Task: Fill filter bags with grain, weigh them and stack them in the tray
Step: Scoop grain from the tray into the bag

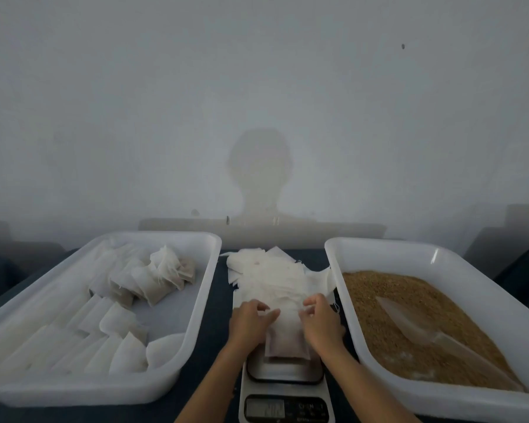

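Your left hand and right hand pinched filled filter bag on scale, between bag tray and grain tray.

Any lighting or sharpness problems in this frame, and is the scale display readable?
Head view: dim, flat light; the person's shadow falls on the wall; wide-angle bending curves the tray rims; both hands look soft; the scale display is too blurred to read.

Dim, hazy; wide-angle edge distortion
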`<state>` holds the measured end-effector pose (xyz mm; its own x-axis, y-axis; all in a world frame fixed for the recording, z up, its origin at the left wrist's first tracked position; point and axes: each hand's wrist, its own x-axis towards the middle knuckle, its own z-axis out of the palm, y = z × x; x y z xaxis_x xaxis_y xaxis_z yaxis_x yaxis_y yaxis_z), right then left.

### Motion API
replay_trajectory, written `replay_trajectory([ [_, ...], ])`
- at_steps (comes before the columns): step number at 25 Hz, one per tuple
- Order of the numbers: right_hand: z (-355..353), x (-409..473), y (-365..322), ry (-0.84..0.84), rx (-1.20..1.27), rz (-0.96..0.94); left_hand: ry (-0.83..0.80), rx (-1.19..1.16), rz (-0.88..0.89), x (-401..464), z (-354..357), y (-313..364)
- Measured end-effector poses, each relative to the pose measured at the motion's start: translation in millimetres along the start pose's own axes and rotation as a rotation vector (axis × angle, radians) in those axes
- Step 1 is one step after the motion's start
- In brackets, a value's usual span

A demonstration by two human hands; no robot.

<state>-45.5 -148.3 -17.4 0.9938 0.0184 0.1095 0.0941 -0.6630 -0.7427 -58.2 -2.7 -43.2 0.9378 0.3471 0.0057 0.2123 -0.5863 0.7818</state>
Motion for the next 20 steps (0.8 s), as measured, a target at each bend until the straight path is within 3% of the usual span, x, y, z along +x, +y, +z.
replay_trajectory([
  [5,2.9,0.2,-3.5,-0.016,0.012,0.007,0.013,0.003,0.095,-7.0,-3.0,17.7],
  [9,-9.0,-6.0,-29.0,0.07,0.188,-0.231,0.111,0.062,0.232,-18.8,-31.7,34.8],
  [13,-13.6,-3.8,-83.2,0.141,0.312,-0.417,0.343,0.051,0.309,-27.8,-82.7,50.6],
  [16,11.5,-3.6,-132.6,0.127,0.379,-0.495,0.414,-0.064,0.248,-27.8,-127.6,42.2],
  [20,67.1,-16.3,-181.4,-0.012,0.411,-0.556,0.387,-0.096,0.061,-25.9,-182.3,0.7],
])
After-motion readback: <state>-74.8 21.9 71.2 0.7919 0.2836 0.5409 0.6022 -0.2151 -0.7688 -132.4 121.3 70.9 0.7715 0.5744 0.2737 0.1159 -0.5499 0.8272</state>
